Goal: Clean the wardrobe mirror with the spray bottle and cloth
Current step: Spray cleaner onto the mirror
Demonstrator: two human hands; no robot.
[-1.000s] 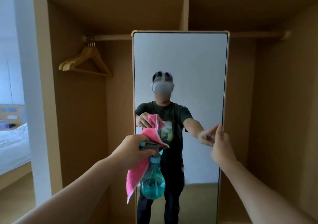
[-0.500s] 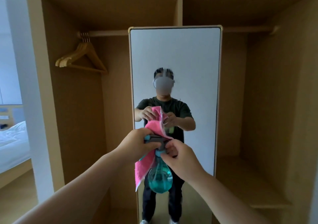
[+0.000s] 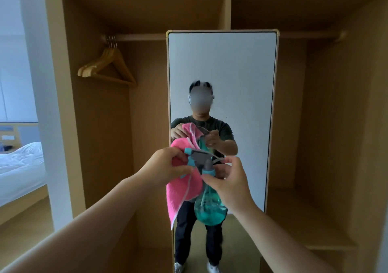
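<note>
Several wooden hangers (image 3: 107, 67) hang at ten o'clock from the hands. The left hand (image 3: 165, 167) grips the pink cloth (image 3: 182, 190), bunched against the sprayer head. The teal spray bottle (image 3: 210, 207) hangs at six o'clock below, its neck pinched by the right hand (image 3: 228, 180). The mirror (image 3: 222, 73) stands behind at twelve o'clock.

Open wooden wardrobe (image 3: 100, 125), split by an upright divider (image 3: 227, 6) into two bays. In the left bay, a bunch of wooden hangers (image 3: 94, 66) hooked on the rail (image 3: 142, 37) close to the side wall; low in the right bay, a shelf (image 3: 315, 220). Far left, past a white pillar (image 3: 35, 83), a bed (image 3: 21, 167) with rumpled white bedding and a pale wooden frame.
</note>
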